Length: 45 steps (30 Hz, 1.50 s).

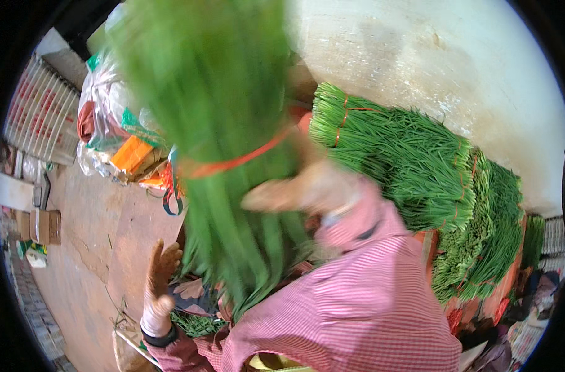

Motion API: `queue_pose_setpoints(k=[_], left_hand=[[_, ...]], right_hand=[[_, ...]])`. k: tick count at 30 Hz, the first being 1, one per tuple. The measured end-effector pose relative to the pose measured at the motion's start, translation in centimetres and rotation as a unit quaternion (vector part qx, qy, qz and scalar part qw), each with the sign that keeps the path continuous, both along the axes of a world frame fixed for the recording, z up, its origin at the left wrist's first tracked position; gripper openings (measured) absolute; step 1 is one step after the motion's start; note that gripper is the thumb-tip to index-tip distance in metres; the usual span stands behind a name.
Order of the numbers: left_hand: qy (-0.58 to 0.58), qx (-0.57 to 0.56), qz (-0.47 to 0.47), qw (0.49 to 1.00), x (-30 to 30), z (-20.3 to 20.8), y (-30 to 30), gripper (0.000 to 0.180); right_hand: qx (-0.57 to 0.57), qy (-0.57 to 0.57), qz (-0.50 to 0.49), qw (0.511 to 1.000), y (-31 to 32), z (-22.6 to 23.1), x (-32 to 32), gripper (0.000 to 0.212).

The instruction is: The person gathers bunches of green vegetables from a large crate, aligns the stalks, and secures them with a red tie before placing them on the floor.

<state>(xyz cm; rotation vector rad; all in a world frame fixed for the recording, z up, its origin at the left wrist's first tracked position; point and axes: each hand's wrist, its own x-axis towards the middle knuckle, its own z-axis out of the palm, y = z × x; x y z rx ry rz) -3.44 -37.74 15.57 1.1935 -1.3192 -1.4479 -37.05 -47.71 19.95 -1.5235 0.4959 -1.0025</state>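
Observation:
A big bundle of garlic chives [233, 204], smeared by motion, stands up in front of me with an orange-red band [233, 162] round its middle. My right hand [307, 189] grips its right side just below the band. The thumb lies across the leaves, while the other fingers are mostly hidden behind. To the left of the bundle's lower end, my left hand [161, 282] is open and holds nothing, its fingers pointing up. Some loose green stalks [195, 323] show near my lap, beside the left wrist.
Several banded bundles of long green stalks [400, 155] lie along the pale wall [431, 56] at the right, on a reddish surface [426, 242]. Clear plastic bags [109, 93] and an orange packet [131, 154] sit at the left. Cardboard boxes [45, 227] stand farther left.

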Motion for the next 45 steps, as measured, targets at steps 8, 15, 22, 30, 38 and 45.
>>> queue_pose_setpoints(k=[8,15,22,30,38,45], left_hand=[[-0.049,0.091,0.093,0.990,1.6,-6.6,0.8,0.065],[-0.033,0.238,0.193,0.951,2.7,-13.5,5.7,0.052],[-0.082,0.239,0.259,0.932,0.8,-14.3,7.2,0.049],[-0.156,0.263,0.251,0.919,-1.4,-15.1,6.3,0.052],[-0.200,0.236,0.228,0.923,-1.9,-16.7,6.2,0.054],[-0.158,0.240,0.255,0.923,-1.0,-15.6,7.3,0.053]], right_hand=[[-0.103,0.502,-0.230,0.827,-0.6,-6.5,-16.7,0.095],[-0.115,0.798,-0.133,0.577,-0.2,-28.7,-16.9,0.106],[0.048,0.812,-0.121,0.569,-5.2,-42.4,-20.4,0.108],[0.136,0.774,-0.205,0.583,-6.7,-42.1,-20.2,0.110],[0.154,0.860,-0.194,0.446,-4.7,-41.3,-16.0,0.121],[0.133,0.880,-0.187,0.417,-3.6,-44.0,-12.2,0.119]])
